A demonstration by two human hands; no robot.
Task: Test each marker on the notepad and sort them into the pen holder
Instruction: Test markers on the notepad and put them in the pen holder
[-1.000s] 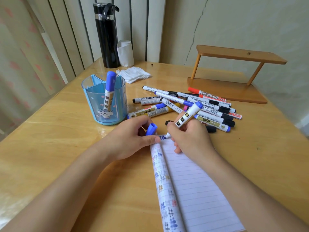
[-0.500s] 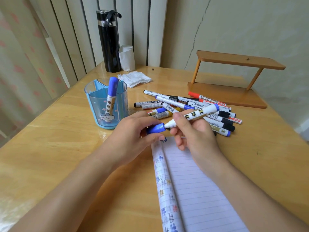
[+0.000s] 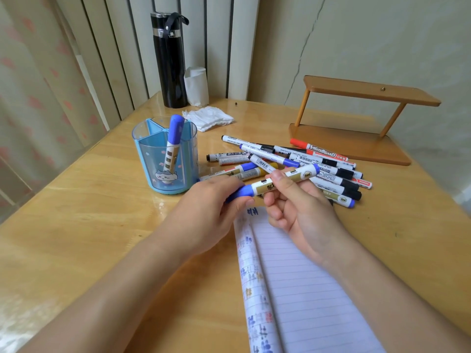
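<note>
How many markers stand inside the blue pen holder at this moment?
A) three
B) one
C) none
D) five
B: only one blue-capped marker stands in the pen holder; the left hand and the right hand grip a second marker outside it.

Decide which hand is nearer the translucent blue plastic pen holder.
Left. The left hand is just front-right of the pen holder; the right hand, gripping the blue-capped white marker, is farther right.

Glossy wooden table [image 3: 76, 225], seemingly translucent plastic pen holder [image 3: 142, 159], lined-paper notepad [image 3: 305, 289].
</note>
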